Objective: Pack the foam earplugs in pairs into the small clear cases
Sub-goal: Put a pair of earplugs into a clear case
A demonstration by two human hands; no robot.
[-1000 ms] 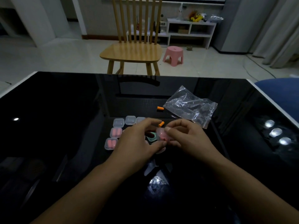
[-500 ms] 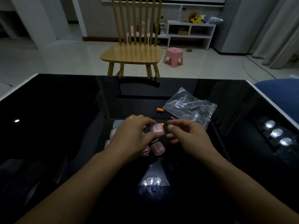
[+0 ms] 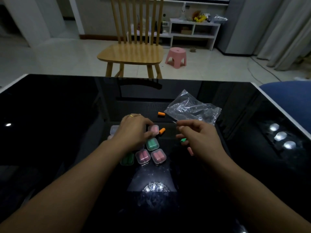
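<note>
At the centre of the frame, my left hand [image 3: 134,130] sets down a filled pink case [image 3: 154,130].

My left hand pinches that case among the packed ones on the counter [image 3: 50,123]; my right hand [image 3: 200,140] hovers lower right, fingers loosely curled, holding nothing I can see. A loose orange earplug [image 3: 162,131] lies just beside the case, another orange earplug [image 3: 161,113] near the plastic bag [image 3: 193,108]. A careless release could, I judge, knock the near plug rolling.

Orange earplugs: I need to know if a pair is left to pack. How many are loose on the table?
2. One orange earplug lies beside the clear plastic bag; the other lies next to the pink case at the left hand. More may be hidden under the hands.
</note>
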